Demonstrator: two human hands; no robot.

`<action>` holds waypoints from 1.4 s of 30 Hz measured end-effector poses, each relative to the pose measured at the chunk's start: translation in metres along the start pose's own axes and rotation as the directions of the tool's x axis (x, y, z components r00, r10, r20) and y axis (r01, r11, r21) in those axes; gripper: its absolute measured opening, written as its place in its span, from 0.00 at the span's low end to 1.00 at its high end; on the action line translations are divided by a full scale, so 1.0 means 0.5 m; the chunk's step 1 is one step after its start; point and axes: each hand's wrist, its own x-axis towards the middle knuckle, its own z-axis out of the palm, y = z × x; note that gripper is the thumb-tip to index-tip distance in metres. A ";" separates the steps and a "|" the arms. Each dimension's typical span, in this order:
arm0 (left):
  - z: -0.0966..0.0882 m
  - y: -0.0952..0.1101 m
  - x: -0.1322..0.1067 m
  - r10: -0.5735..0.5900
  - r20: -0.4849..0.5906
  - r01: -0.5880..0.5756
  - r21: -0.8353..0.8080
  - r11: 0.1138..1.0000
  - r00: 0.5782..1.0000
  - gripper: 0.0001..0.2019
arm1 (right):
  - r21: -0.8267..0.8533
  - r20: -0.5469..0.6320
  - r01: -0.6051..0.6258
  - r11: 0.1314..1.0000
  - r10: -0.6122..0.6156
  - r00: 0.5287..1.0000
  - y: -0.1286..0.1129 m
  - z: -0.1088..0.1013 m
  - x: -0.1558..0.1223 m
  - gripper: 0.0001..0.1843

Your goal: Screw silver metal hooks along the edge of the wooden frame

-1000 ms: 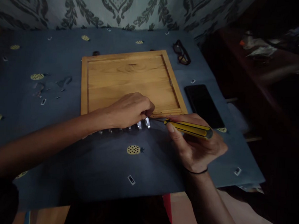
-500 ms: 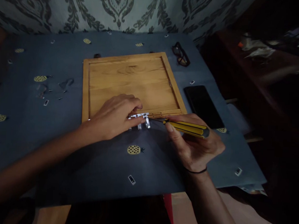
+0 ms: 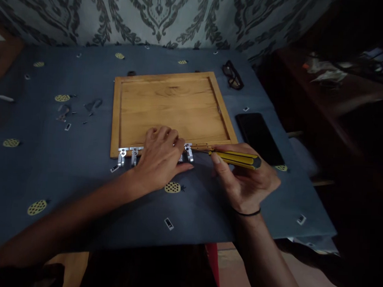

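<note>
Bits of hardware lie on the table's left half. Right of them a wooden panel lies flat, silver brackets lined along its side facing the table's near edge. My left hand rests palm down over the brackets, fingers curled; I cannot tell whether it grips any. My right hand wraps round a yellow-and-black screwdriver, shaft pointing left toward the end bracket. A dark phone lies by the table's right edge.
</note>
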 end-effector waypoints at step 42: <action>-0.003 0.010 0.006 -0.085 0.071 0.089 -0.046 0.995 0.994 0.18 | 0.143 -0.038 -0.298 0.944 0.306 0.951 -0.002 0.017 0.008 0.11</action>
